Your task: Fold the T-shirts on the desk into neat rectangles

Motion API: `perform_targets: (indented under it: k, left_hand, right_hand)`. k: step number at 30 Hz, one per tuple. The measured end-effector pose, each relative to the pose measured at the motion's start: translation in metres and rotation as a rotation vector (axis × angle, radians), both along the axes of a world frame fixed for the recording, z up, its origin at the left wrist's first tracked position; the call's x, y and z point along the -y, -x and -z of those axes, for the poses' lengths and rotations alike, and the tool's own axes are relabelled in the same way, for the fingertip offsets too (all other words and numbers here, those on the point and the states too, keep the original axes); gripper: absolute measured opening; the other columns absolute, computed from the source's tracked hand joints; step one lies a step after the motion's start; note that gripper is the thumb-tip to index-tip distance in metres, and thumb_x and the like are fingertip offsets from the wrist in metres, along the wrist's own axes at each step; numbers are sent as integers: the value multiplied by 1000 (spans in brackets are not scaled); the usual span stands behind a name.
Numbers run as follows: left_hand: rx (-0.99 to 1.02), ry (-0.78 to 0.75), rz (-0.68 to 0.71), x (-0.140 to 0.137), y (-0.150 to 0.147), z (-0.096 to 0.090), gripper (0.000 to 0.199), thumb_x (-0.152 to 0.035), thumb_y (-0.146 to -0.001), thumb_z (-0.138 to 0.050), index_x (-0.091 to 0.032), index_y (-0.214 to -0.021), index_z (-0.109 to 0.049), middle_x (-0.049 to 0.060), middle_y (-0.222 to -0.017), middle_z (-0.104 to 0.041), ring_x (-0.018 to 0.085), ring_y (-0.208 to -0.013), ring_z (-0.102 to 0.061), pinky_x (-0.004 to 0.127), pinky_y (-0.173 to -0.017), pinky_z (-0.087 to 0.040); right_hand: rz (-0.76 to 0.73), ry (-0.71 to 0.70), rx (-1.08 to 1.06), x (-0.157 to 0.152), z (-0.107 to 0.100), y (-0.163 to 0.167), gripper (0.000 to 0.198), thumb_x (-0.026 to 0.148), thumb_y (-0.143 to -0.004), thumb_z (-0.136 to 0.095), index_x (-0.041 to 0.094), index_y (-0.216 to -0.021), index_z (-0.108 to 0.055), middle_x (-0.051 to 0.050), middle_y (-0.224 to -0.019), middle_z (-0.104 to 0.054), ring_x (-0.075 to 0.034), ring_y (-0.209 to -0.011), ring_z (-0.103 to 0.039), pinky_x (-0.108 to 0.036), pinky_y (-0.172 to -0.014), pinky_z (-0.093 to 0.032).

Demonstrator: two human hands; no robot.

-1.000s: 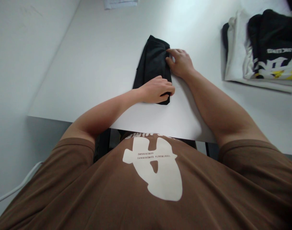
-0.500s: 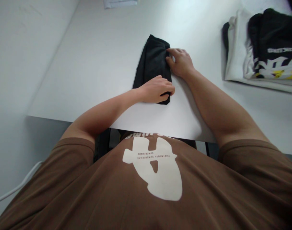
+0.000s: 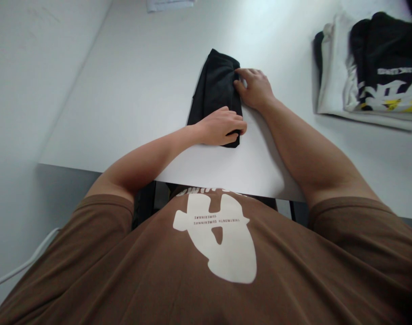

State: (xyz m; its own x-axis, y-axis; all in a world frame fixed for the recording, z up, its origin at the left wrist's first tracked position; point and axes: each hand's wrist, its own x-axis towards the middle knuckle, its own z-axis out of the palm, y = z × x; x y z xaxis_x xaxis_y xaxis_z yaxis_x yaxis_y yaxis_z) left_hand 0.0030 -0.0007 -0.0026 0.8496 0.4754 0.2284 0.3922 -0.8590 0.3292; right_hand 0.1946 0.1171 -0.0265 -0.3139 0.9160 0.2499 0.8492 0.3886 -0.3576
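Observation:
A black garment (image 3: 217, 81), folded into a narrow bundle, lies on the white table (image 3: 141, 90) in front of me. Its exact kind does not show. Across its near end reaches my left hand (image 3: 222, 126), with fingers curled over the right edge and closed on the cloth. At the upper right edge is my right hand (image 3: 255, 85); its thumb and fingertips pinch the fabric there. Part of the bundle's near end is hidden under my left hand and wrist.
Folded clothes (image 3: 368, 67), black and white with a printed top piece, are stacked on the right. Some white folded item (image 3: 170, 4) shows at the far edge of view. A white wall (image 3: 30, 81) borders the table on the left, and a white cable (image 3: 30, 259) hangs below.

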Motion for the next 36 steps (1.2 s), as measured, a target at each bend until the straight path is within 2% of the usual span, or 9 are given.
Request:
perform_targets:
  k: [11, 24, 30, 36]
  left_hand:
    - [3, -19, 5, -1, 0, 2, 25, -20, -91, -56, -25, -107, -75, 5, -106, -78, 25, -102, -67, 46, -96, -38]
    - [12, -18, 6, -1, -1, 3, 25, -21, -92, -55, -25, -108, -75, 5, -108, -78, 25, -102, -66, 46, -94, -38]
    - [19, -16, 12, -2, 0, 4, 27, -20, -92, -56, -26, -109, -75, 5, -107, -78, 26, -103, -66, 47, -96, -38]
    - [22, -23, 8, -3, -1, 6, 26, -20, -91, -57, -25, -109, -75, 5, -107, -78, 26, -103, -67, 47, -95, -39]
  right_hand:
    - [-5, -11, 6, 0, 0, 1, 48, 33, -106, -54, 21, -152, -62, -9, -155, -61, -34, -142, -55, -51, -123, -40]
    - [-4, -11, 15, 0, 0, 0, 46, 32, -106, -56, 23, -150, -63, -9, -154, -62, -35, -142, -55, -52, -122, -42]
    - [-7, -12, 8, -1, 1, -1, 46, 39, -108, -53, 25, -151, -62, -8, -155, -62, -35, -143, -54, -53, -121, -41]
    - [-1, -11, 15, -2, 2, 0, 48, 34, -106, -54, 24, -152, -62, -8, -155, -61, -34, -142, -55, -52, -121, -42]
